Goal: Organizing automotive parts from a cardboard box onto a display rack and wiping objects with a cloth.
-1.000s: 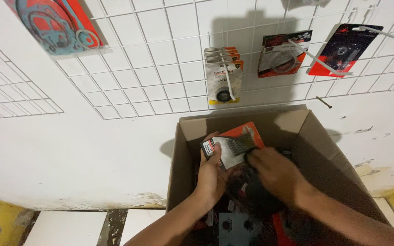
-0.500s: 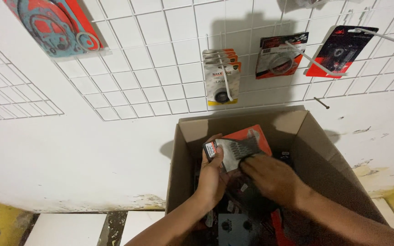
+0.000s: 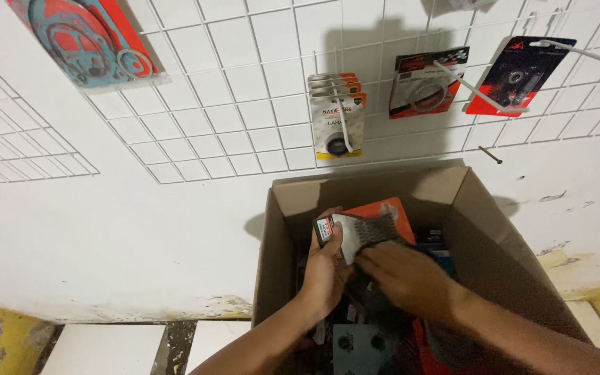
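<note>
At the ten o'clock corner of the cardboard box [image 3: 480,222], the left hand [image 3: 324,267] is closed round the edge of a small stack of flat carded packets [image 3: 366,229], while the right hand [image 3: 411,278] lies at four o'clock of them, fingers curled on the lower edge. They look light, stiff and slick, best pinched by the edges. More packets crowd the box below; at twelve o'clock, hooks on the wire grid [image 3: 244,104] hold hanging packets [image 3: 338,118].

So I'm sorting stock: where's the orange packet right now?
In the head view, the orange packet is centre frame, held upright by the left hand inside the open cardboard box.
</note>
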